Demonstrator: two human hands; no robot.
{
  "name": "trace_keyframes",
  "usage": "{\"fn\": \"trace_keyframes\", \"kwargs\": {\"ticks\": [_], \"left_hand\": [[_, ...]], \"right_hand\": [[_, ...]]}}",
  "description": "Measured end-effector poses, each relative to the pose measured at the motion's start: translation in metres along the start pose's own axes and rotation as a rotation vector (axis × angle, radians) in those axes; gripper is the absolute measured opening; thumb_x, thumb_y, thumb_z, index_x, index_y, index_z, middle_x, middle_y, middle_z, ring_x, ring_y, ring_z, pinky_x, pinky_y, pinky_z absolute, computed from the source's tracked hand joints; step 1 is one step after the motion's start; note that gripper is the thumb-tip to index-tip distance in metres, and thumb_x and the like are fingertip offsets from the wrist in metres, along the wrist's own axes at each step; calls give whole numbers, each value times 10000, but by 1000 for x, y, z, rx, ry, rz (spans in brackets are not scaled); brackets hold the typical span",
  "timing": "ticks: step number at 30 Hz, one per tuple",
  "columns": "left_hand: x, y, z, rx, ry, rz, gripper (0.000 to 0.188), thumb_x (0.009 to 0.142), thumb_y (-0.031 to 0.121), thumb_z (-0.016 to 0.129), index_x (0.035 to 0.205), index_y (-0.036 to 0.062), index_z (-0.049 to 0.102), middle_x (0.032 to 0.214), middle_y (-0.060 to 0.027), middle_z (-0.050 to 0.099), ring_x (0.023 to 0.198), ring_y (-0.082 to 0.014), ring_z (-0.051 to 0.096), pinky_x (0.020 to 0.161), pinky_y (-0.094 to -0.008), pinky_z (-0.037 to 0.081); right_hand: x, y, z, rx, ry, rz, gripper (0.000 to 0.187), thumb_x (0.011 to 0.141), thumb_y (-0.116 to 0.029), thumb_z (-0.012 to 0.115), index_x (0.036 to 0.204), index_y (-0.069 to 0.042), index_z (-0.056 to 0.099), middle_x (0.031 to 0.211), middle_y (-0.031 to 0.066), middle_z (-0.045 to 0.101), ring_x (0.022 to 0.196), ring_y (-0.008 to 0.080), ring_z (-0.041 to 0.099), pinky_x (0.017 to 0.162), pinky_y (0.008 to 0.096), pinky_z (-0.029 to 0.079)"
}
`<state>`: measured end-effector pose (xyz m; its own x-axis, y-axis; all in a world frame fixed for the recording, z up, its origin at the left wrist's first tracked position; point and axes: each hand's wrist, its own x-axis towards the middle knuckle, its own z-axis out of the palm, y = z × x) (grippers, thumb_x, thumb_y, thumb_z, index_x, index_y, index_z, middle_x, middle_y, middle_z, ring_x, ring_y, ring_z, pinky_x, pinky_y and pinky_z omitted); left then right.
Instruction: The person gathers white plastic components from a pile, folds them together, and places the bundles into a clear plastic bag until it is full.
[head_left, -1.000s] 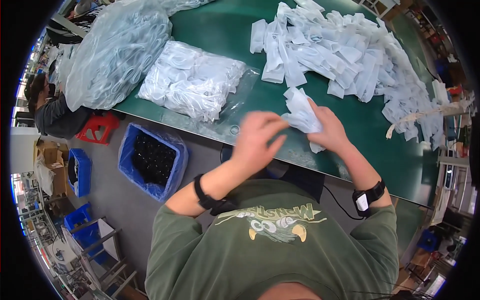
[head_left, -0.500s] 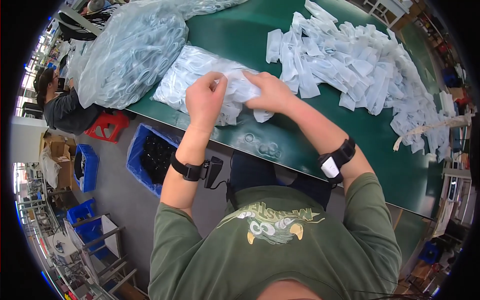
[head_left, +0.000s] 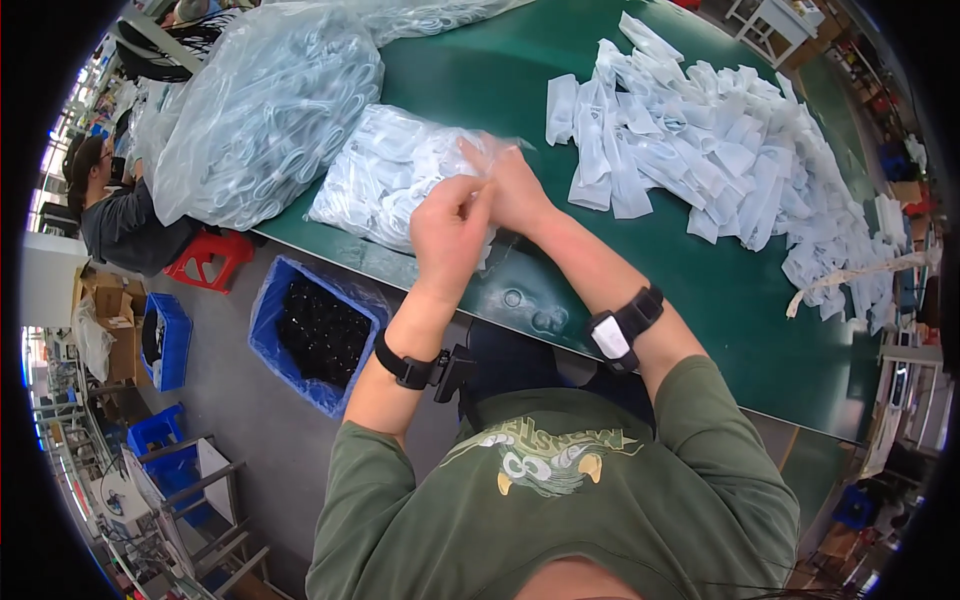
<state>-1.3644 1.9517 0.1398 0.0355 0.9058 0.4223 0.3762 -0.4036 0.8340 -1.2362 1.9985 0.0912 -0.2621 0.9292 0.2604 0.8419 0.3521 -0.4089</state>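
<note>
A clear plastic bag packed with small white packets lies on the green table in front of me. At its right end, my left hand is closed in a pinch on the bag's edge. Close against it, my right hand grips the same end, with thin clear film showing around its fingers. The fingertips of both hands are partly hidden by film and by each other. Black straps with small devices sit on both forearms.
A large clear sack of coiled pale-blue cords stands at the table's left. A heap of whitish packets spreads over the right side of the green table. Below the left edge is a blue bin of black pieces; a person sits beyond.
My left hand has moved right and nearer to me, close to my right hand. The packets bulging at the bag's right end now lie inside, and the film there is drawn together.
</note>
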Motion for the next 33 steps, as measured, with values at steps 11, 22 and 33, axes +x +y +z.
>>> {"fn": "trace_keyframes", "kwargs": {"ticks": [11, 22, 33], "left_hand": [[-35, 7, 6, 157, -143, 167, 161, 803, 43, 709, 963, 55, 699, 683, -95, 568, 590, -241, 564, 545, -342, 444], [-110, -18, 3, 228, 141, -312, 217, 831, 75, 736, 742, 39, 542, 639, -47, 466, 558, -116, 401, 523, -257, 369], [-144, -13, -26, 166, 25, -207, 176, 849, 121, 699, 721, 35, 614, 646, -110, 557, 526, -242, 548, 508, -341, 429]], "right_hand": [[-61, 9, 14, 611, 364, 2, 557, 863, -63, 656, 1387, -11, 477, 1397, 184, 511, 1249, 286, 539, 1016, 377, 440], [-31, 84, -11, 129, 230, 85, 309, 871, -191, 651, 1160, -84, 627, 1000, 138, 678, 806, 259, 660, 713, 363, 502], [-44, -24, -99, 185, 33, -462, 544, 909, -239, 588, 1403, -45, 470, 1492, 145, 428, 1423, 330, 326, 1171, 466, 223]]}}
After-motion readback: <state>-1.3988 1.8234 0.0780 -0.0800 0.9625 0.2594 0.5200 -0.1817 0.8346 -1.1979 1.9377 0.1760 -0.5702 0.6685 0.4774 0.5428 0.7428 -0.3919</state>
